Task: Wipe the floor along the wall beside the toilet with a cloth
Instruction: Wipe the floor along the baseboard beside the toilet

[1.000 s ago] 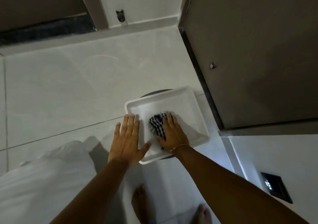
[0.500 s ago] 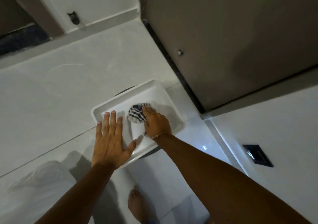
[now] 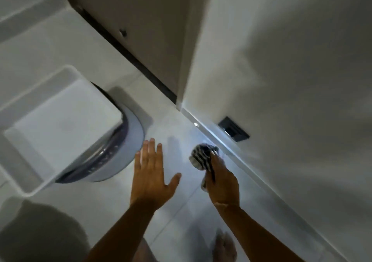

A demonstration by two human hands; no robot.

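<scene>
White rectangular toilet lid [image 3: 60, 124] far left, hard glossy plastic w/ rounded corners, sitting over a curved grey-blue bowl rim [image 3: 128, 151]. Right of the toilet, left hand [image 3: 153, 173] is flat, fingers spread, empty, over pale glossy floor tile [image 3: 112, 207] (can't tell if it touches). Further right of the toilet, right hand [image 3: 223, 183] is fisted around a balled dark/white striped cloth [image 3: 201, 157]; the wad sticks out past the fingers, just beside the white skirting [image 3: 251, 173] at the base of the matte white wall [image 3: 291, 70]. Whether cloth already touches floor: can't tell, blurry. A dark rectangular wall plate [image 3: 233, 129] sits low on the wall, beyond the cloth. Cloth prob. light, soft, limp, squashes easily; best held bunched in the palm w/ a pad left proud to press flat. Smooth tile likely lets it slide w/ little drag.
</scene>
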